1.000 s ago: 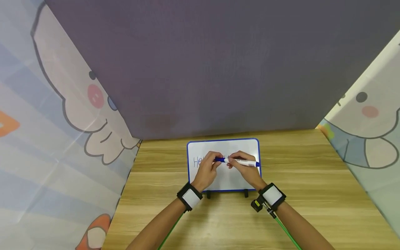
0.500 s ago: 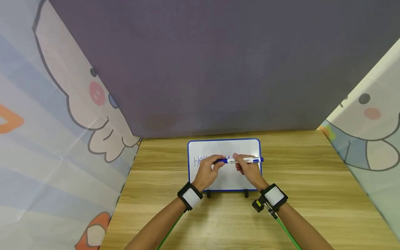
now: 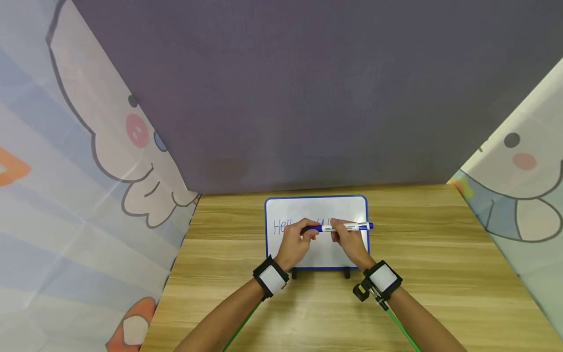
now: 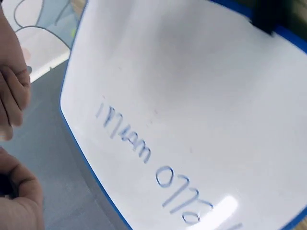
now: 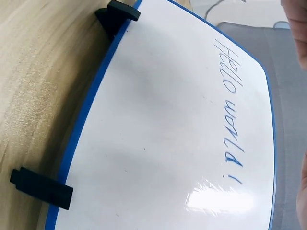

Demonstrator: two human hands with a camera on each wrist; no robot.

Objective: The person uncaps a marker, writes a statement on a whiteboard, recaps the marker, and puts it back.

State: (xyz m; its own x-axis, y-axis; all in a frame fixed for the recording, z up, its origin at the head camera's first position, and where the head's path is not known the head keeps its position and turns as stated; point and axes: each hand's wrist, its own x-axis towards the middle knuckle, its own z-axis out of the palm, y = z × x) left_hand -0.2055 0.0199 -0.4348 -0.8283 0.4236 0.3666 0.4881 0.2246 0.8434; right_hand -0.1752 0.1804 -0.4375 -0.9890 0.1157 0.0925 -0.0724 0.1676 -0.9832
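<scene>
A marker pen (image 3: 354,227) with a white body and blue ends lies level in front of a whiteboard (image 3: 316,254). My left hand (image 3: 293,245) pinches its dark blue cap end (image 3: 313,228) between thumb and fingers. The white barrel is gripped by my right hand (image 3: 350,243), with the pen's blue tail sticking out to the right. Blue handwriting (image 5: 229,108) on the board reads "Hello world !" in the right wrist view. At the left edge of the left wrist view, my left hand (image 4: 21,196) is below my right hand (image 4: 12,96); little of the pen shows there.
Black feet (image 5: 45,188) hold the whiteboard's lower edge on the wooden table (image 3: 422,254). A grey panel (image 3: 308,98) rises behind it. Cartoon-printed sheets (image 3: 57,195) flank both sides. Each wrist wears a black strap (image 3: 383,279) with a green cable.
My right hand has shifted slightly right along the pen, so more printed barrel shows between the hands. The pen's tail has moved right and rose a little. The left hand has barely moved.
</scene>
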